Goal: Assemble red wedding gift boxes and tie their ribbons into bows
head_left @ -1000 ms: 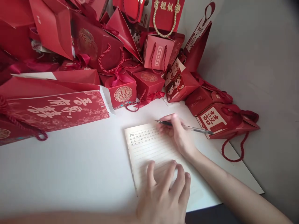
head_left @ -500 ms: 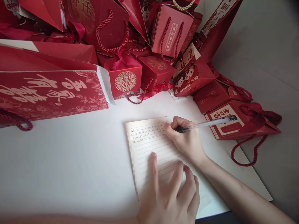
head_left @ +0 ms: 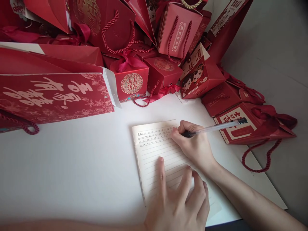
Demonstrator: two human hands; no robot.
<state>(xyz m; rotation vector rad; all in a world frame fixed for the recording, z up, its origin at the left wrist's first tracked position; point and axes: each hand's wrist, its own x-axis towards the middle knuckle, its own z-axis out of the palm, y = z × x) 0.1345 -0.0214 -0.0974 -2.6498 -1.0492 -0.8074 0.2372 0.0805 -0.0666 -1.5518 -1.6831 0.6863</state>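
My right hand (head_left: 196, 141) grips a clear pen (head_left: 216, 126) with a dark grip and dark end cap. Its tip is hidden behind my fingers, at the right end of the written lines. Lined paper (head_left: 150, 160) lies flat on the white table, with several rows of small handwritten numbers along its top. My left hand (head_left: 179, 199) rests on the lower part of the sheet, fingers spread, the index finger stretched toward the writing. It holds nothing.
A large red gift bag (head_left: 55, 96) lies at the left on the white table (head_left: 72, 166). Red candy boxes with cords and ribbons crowd the back, among them a square box (head_left: 131, 83). A ribboned box (head_left: 240, 123) stands at the right, near the table edge.
The whole view has shifted slightly, so everything sits a little further right. A few more numbers show at the right end of the rows. Both hands keep nearly the same pose.
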